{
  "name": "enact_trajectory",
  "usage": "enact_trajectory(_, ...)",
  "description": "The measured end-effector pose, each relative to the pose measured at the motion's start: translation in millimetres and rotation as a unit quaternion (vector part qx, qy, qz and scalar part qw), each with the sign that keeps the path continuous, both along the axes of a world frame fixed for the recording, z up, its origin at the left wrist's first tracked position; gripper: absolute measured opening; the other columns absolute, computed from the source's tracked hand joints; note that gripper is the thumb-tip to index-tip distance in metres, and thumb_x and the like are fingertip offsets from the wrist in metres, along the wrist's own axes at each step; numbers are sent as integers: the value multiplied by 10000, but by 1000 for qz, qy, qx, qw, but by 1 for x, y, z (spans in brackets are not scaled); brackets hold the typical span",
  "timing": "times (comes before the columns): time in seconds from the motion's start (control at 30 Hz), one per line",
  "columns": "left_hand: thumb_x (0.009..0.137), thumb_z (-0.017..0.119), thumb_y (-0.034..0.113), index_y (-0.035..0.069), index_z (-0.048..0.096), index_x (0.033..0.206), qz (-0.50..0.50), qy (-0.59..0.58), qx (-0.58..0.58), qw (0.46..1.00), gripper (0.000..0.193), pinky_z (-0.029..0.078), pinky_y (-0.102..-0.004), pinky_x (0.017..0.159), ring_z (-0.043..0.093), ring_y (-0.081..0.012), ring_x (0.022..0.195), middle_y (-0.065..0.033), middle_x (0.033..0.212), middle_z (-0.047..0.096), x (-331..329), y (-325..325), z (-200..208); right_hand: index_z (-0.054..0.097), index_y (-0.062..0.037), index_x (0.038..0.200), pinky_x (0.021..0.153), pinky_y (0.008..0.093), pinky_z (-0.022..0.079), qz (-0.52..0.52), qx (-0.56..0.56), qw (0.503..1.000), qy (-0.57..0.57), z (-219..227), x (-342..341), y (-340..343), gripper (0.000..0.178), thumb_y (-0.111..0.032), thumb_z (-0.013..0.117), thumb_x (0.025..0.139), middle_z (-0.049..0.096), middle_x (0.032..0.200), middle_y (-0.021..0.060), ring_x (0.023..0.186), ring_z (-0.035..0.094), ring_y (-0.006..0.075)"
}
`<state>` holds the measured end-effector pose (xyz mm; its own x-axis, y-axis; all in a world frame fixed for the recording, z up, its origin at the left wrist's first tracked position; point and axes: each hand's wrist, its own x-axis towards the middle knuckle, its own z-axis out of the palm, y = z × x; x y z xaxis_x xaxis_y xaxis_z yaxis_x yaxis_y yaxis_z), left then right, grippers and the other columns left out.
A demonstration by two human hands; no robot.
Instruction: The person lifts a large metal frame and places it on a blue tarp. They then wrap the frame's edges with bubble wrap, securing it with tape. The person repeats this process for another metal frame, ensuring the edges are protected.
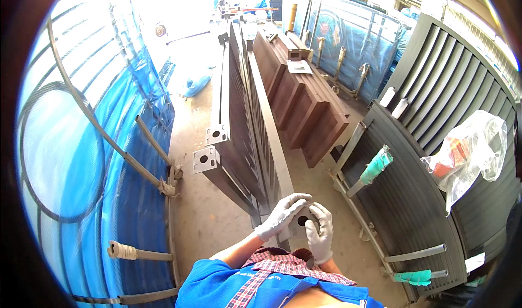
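Just in front of my body is a grey metal end plate (297,230) with a dark round hole, near the close end of a long, pale metal bar. My left hand (281,216), in a grey-white work glove, lies over the plate's left and far edge, fingers together and bent over it. From the right, my gloved right hand (321,233) curls its fingers and thumb about the plate's other edge. To the left, tall dark slatted metal panels (239,139) stand on edge. Two of their posts end in pale plates (204,159) with round holes and slots.
Brown metal panels (304,101) lean in a row beyond, with a small box section (294,54) on top. At the right, dark louvred panels (402,161) stand in a rack with padded posts; a clear plastic bag (473,147) hangs there. Blue-wrapped panels (130,199) line the left.
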<state>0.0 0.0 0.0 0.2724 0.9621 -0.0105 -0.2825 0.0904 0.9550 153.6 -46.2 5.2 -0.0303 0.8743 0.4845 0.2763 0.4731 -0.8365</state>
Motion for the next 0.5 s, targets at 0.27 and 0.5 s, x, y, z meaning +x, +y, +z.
enact_trajectory(0.27,1001,534,222,16,604,1203,32,38,34,998,297,465,-237,892,563,-74,988,-19,1073,644,-12,-3,-3,612,16,1153,1006,389,432,14,15,1000,0,-4,-11,1,289,-80,591,882,584,1230,182,1146,569,305)
enact_trajectory(0.5,1005,520,229,20,604,1207,26,50,37,998,303,465,-248,889,562,-84,992,-33,1077,644,-14,-5,-1,611,16,1156,1006,385,434,8,12,1000,0,-3,-12,-3,288,-61,570,881,587,1228,179,1149,568,295)
